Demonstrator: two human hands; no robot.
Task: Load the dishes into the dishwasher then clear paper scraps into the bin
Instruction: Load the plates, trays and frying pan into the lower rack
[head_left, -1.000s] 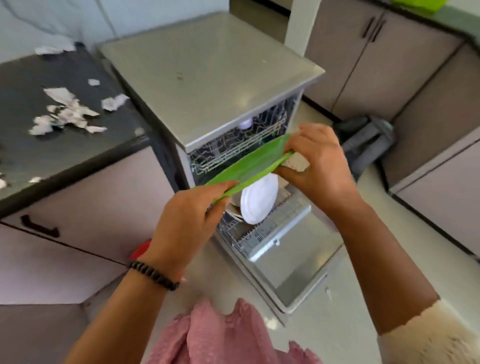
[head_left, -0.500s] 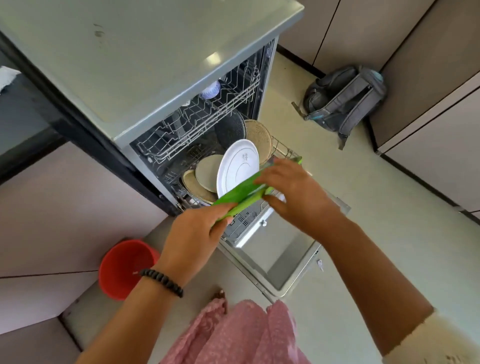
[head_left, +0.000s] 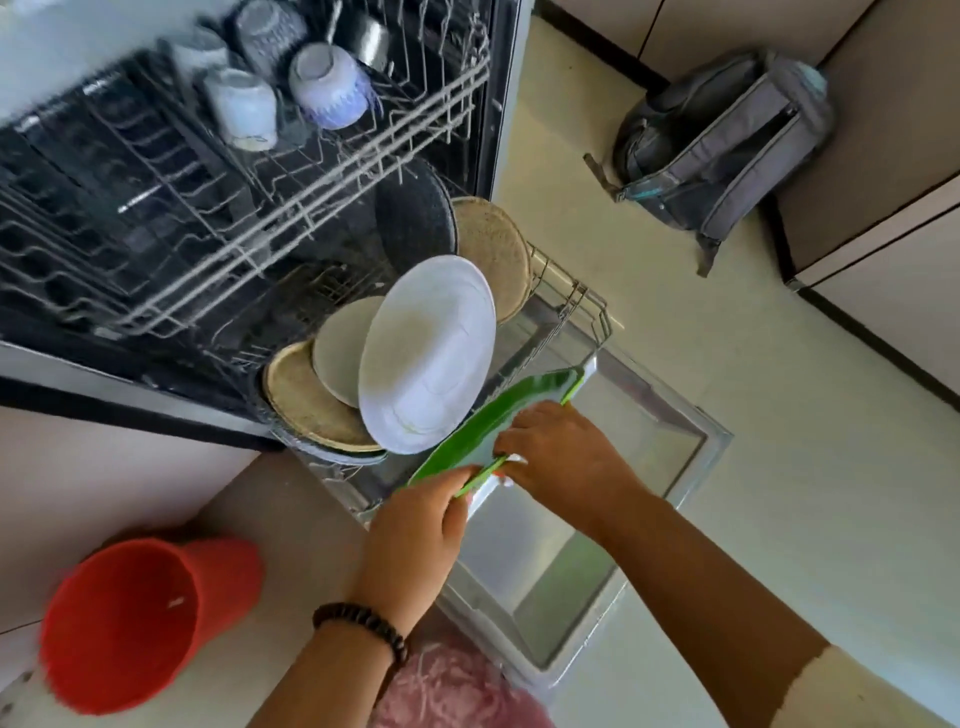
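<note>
At centre frame, my left hand and right hand both grip the green plate, now lowered beside the white plate into the lower rack; loading is nearly done.

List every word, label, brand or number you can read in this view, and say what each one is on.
No readable text anywhere.
Patterned cups in the upper rack: blue decoration only, blurred, no letters.
White plate: faint marks, not legible.
Backpack: no label readable.
Red bin: a small pale mark inside, not text.
Green plate, held by both hands: plain.
</note>
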